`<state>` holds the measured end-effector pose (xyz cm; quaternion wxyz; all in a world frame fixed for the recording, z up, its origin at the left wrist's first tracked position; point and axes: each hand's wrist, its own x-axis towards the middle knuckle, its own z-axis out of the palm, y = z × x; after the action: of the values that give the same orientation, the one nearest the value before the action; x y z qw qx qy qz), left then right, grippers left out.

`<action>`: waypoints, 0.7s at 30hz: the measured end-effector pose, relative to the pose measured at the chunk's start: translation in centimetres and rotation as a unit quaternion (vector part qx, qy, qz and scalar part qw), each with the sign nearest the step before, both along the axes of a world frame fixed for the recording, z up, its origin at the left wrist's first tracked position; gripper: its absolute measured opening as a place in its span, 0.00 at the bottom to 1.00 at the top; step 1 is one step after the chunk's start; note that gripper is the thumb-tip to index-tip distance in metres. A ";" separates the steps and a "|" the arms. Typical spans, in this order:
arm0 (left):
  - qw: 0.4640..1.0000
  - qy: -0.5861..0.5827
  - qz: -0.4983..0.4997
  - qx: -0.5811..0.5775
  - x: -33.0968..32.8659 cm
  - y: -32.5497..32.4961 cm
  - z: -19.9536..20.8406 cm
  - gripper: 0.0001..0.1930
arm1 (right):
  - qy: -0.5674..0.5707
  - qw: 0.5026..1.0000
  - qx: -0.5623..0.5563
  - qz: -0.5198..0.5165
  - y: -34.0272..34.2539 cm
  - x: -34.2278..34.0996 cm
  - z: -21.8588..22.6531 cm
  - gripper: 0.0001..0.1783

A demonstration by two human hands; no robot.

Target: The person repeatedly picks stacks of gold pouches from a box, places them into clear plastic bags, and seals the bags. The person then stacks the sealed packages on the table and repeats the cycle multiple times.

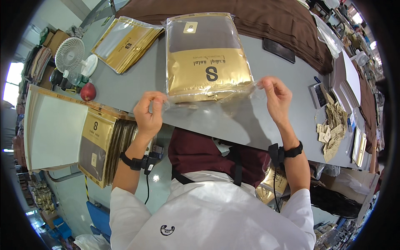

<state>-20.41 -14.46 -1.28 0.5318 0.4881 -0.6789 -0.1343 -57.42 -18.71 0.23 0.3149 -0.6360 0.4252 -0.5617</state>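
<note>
A clear plastic bag (237, 92) lies on the grey table with gold-and-brown packages (208, 58) stacked inside it. Its open end faces me. My left hand (150, 111) pinches the left corner of that end, while my right hand (276, 98) pinches the right corner, so the film stretches between them. The packages' near edge sits just inside the film. Both wrists carry black straps with small devices.
Flat gold pouches (125, 43) lie fanned at the back left, near a white fan (70, 55), a bottle and a red round object (88, 92). Brown fabric (283, 21) covers the far edge. A dark tablet (279, 50) and paper tags (333, 129) lie right. Packed pouches (98, 143) stand lower left.
</note>
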 end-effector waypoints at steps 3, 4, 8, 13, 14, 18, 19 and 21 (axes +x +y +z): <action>0.985 0.139 0.024 0.098 -0.9 -0.3 -0.2 0.11 | -0.080 0.995 0.067 0.002 -1.0 0.7 0.2 0.18; 0.972 0.204 0.019 0.116 -1.2 -0.7 -0.3 0.11 | -0.099 0.991 0.093 -0.002 -1.4 1.0 0.3 0.17; 0.942 0.280 -0.003 0.183 -1.4 -1.7 0.0 0.13 | -0.152 0.975 0.160 -0.036 -2.9 2.0 0.5 0.16; 0.959 0.231 0.064 0.153 -1.9 -2.7 0.5 0.16 | -0.140 0.978 0.135 -0.073 -3.5 2.6 0.7 0.14; 0.962 0.228 0.091 0.124 -2.2 -3.0 0.6 0.17 | -0.129 0.981 0.116 -0.083 -3.4 2.7 0.7 0.14; 0.958 0.245 0.111 0.095 -2.6 -3.8 1.0 0.18 | -0.116 0.985 0.058 -0.116 -3.3 3.3 0.7 0.14; 0.952 0.252 0.115 0.126 -2.5 -3.9 1.1 0.18 | -0.108 0.984 0.064 -0.123 -3.4 3.4 0.7 0.15; 0.944 0.254 0.126 0.169 -2.5 -4.4 1.2 0.19 | -0.095 0.983 0.075 -0.140 -3.6 3.7 0.7 0.17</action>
<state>-22.93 -18.84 -0.09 0.6085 0.6020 -0.4220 -0.2987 -53.72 -22.32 0.98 0.3184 -0.4884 0.5193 -0.6248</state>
